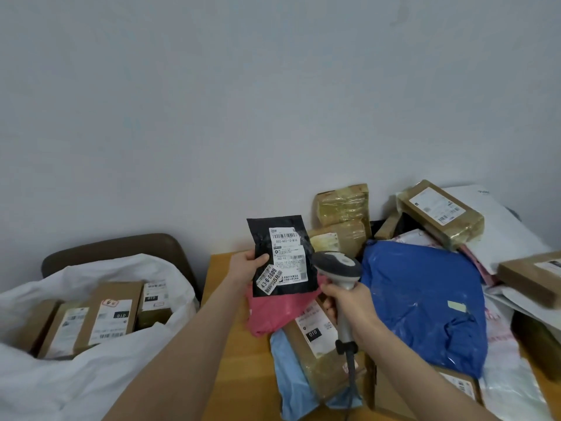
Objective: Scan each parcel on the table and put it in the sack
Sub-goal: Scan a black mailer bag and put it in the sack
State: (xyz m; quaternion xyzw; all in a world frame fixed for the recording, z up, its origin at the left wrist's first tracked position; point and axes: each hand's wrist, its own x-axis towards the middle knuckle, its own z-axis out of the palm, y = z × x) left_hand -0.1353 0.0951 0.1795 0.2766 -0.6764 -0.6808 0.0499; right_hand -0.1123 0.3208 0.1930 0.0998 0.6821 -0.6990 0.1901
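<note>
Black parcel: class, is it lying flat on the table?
No, the left hand holds the black parcel up off the table, its label facing the scanner in the right hand.

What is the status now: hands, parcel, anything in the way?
Left hand holds black parcel upright, label toward camera. Right hand grips scanner, head beside the label. Sack open at left, boxes inside; way to it looks free.

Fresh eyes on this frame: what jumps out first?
Centre frame, the left hand holds up a black parcel, label facing the camera, with the scanner in the right hand beside it. Right of that, a big blue mailer lies on the parcel heap on the table; at left, the white sack holds several cardboard boxes.
</note>
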